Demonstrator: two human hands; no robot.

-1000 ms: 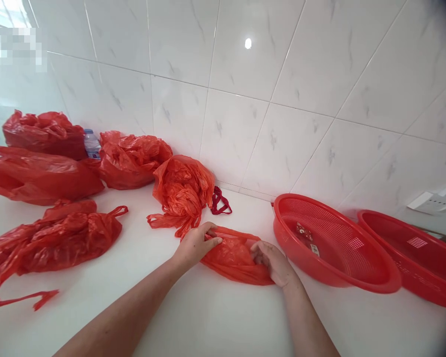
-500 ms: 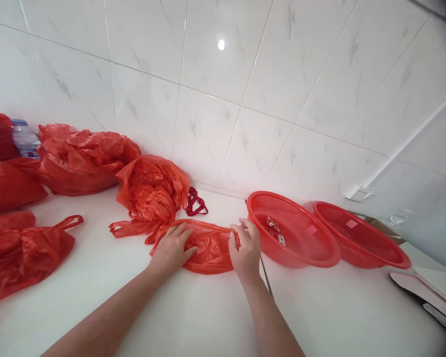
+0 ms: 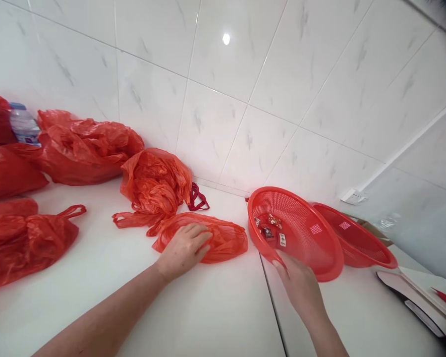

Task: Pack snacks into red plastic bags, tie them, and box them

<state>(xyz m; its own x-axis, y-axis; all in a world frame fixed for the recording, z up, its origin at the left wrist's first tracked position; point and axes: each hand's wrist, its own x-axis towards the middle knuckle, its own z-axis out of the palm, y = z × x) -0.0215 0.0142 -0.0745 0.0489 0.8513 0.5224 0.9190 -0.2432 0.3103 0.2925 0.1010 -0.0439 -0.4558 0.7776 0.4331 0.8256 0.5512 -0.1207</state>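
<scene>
My left hand lies on a flattened red plastic bag, its fingers curled together against the bag's upper layer. My right hand grips the front rim of a red plastic colander, thumb on top and the other fingers hidden below. The colander is tilted, its front edge low and its mouth turned partly toward me. Several small wrapped packets lie inside it at the left, too small to name.
A second red colander stands behind to the right. Several red plastic bags and a water bottle fill the left. Dark red straps lie near the tiled wall. A seam crosses the white table.
My right hand has left the plastic bag and taken hold of the nearer colander's rim, tipping it. My left hand stays at the bag, its fingers more curled.
</scene>
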